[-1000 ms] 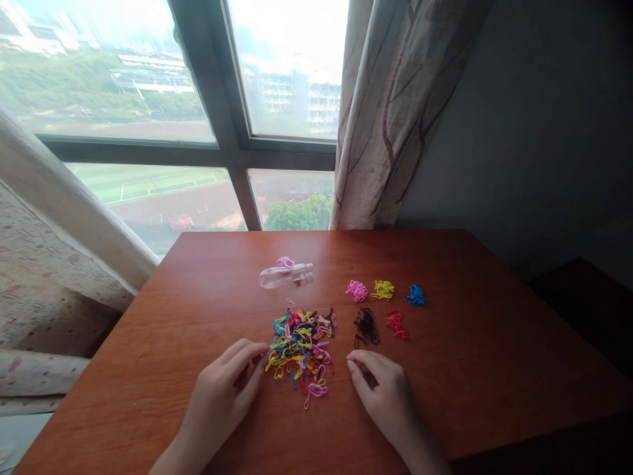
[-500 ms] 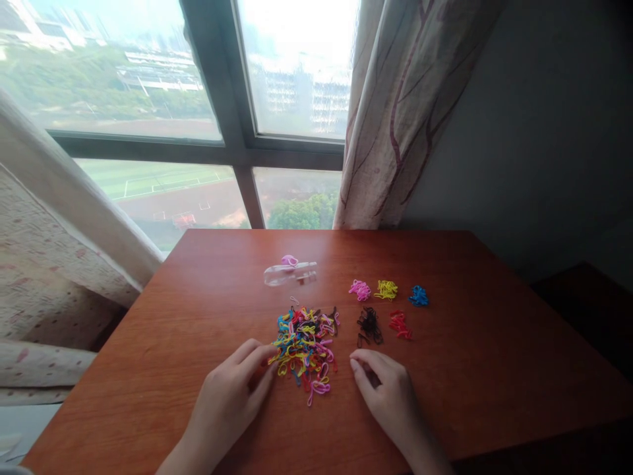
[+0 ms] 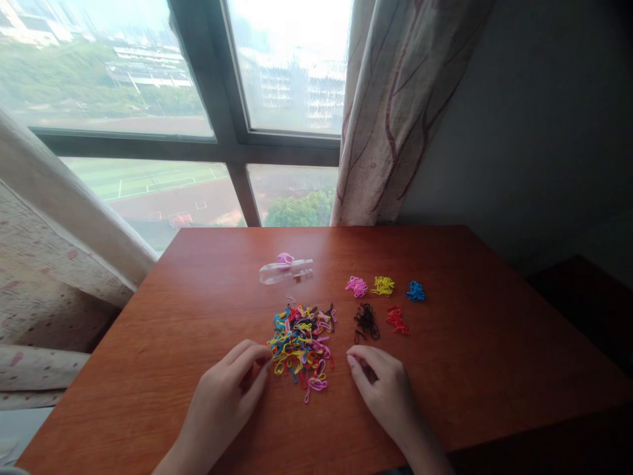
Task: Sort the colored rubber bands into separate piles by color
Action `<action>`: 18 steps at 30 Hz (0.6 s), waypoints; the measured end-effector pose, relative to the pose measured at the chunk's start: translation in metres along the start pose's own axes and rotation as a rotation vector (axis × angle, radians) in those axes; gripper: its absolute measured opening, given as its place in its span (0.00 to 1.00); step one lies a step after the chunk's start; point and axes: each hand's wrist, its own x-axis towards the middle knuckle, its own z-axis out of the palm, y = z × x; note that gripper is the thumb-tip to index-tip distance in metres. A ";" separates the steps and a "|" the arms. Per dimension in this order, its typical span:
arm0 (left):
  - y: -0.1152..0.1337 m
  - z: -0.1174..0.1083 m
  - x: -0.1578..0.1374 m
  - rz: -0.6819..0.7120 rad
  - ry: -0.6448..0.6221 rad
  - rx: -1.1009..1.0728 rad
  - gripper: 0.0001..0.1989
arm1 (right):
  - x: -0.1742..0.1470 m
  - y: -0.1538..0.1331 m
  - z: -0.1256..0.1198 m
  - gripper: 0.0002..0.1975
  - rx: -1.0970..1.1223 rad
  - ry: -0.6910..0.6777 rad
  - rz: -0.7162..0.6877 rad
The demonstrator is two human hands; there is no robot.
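Lower centre of the frame: you have the mixed pile of small rubber bands [image 3: 301, 342] on the wooden table [image 3: 494, 369], sitting right between your two hands.
Left hand: your left hand [image 3: 222, 396] lies low on the table at the pile's left edge, fingers loosely curled and half open; the fingertips [image 3: 262, 359] touch or all but touch the nearest yellow loops, and I can't tell whether a band is pinched under them.
Right hand: your right hand [image 3: 383, 389] rests just right of the pile, apart from it, fingers bent and thumb tucked in; whether anything sits between thumb and forefinger is hidden from here.
How the bands handle: judging by the look, they're feather-light, soft, stretchy and tangled, so one loop will likely drag its neighbours along.
Where to take hold: pinch a single loop at its free outer end with fingertips, best from the loose pink ones at the pile's near edge.
Sorted heaps, right of centre: pink heap [image 3: 357, 286], yellow heap [image 3: 382, 285] and blue heap [image 3: 415, 291] in a far row, black heap [image 3: 366, 322] and red heap [image 3: 396, 320] nearer, just beyond your right hand.
Above the pile: a clear plastic packet [image 3: 285, 271] lies flat, well clear of both hands.
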 end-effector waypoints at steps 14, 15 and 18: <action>0.038 0.017 0.010 -0.373 -0.097 -0.797 0.10 | 0.001 -0.046 0.006 0.09 0.331 -0.052 0.091; 0.041 0.020 0.012 -0.381 -0.117 -0.832 0.10 | 0.002 -0.050 0.007 0.08 0.354 -0.064 0.092; 0.046 0.027 0.015 -0.424 -0.174 -0.902 0.11 | 0.004 -0.055 0.009 0.08 0.362 -0.054 0.103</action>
